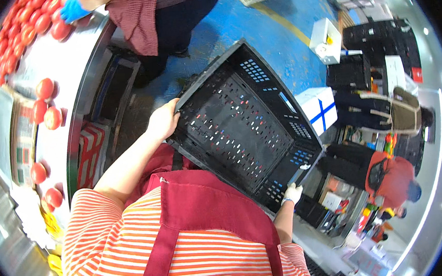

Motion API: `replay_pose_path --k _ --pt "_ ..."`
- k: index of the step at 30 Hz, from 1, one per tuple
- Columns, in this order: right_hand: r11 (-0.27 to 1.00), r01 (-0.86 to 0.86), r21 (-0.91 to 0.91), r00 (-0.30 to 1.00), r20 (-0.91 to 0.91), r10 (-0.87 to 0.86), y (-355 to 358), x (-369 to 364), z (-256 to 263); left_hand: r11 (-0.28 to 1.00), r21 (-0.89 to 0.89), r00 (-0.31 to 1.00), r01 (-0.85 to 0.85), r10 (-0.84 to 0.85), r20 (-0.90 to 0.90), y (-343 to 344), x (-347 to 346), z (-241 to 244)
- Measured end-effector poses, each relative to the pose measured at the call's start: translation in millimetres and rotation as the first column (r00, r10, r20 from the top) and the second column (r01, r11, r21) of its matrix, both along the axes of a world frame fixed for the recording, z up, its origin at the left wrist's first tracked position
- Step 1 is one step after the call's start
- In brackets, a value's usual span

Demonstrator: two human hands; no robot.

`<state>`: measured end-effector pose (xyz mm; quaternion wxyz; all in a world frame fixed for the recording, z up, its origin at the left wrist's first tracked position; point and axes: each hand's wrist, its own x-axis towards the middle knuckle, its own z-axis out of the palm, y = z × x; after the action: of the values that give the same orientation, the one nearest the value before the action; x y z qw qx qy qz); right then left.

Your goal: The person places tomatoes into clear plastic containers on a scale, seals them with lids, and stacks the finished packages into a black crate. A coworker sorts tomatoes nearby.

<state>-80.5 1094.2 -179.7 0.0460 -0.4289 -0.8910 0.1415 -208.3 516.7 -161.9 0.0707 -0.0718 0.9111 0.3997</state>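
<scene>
An empty black plastic crate (239, 125) with slotted floor and perforated walls is held tilted before my body. My left hand (164, 120), apparently bare, grips its rim at the left side. At the lower right end, my right hand (292, 194) wears a pale glove and holds the opposite rim. Left of the crate stands a metal-topped table (79, 75). Several loose red tomatoes (45, 88) lie on it, and a large heap of tomatoes (22, 33) fills its far end. A flat stack of printed cardboard (22, 142) rests at the table's left.
A co-worker in a dark red apron (138, 24), with a blue glove (72, 10), stands at the tomato heap. White foam boxes (322, 108) and black crates (348, 73) stand on the right. Two more people (391, 179) are farther right. Blue floor (216, 33) shows beyond the crate.
</scene>
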Motion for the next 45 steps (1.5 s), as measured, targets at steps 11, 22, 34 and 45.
replay_pose_path --k 11,22,34,45 --pt "0.962 -0.214 0.170 0.930 0.338 0.147 -57.1 -63.7 62.5 0.976 0.137 0.984 -0.167 0.174 -0.041 6.7 25.3 6.8" --pt "0.626 -0.772 0.108 0.630 0.007 0.776 -154.8 -117.0 77.3 0.856 0.353 0.925 -0.379 0.334 0.182 -82.6 192.9 0.0" --pt "-0.660 -0.751 0.021 -0.598 -0.447 0.665 -676.0 -78.8 120.9 0.450 0.264 0.337 -0.853 0.861 -0.381 -235.9 350.0 95.7" --pt "-0.883 -0.469 -0.019 -0.845 -0.283 0.454 -767.8 -33.4 95.0 -0.163 -0.043 -0.106 -0.986 0.801 -0.589 -331.2 512.9 106.0"
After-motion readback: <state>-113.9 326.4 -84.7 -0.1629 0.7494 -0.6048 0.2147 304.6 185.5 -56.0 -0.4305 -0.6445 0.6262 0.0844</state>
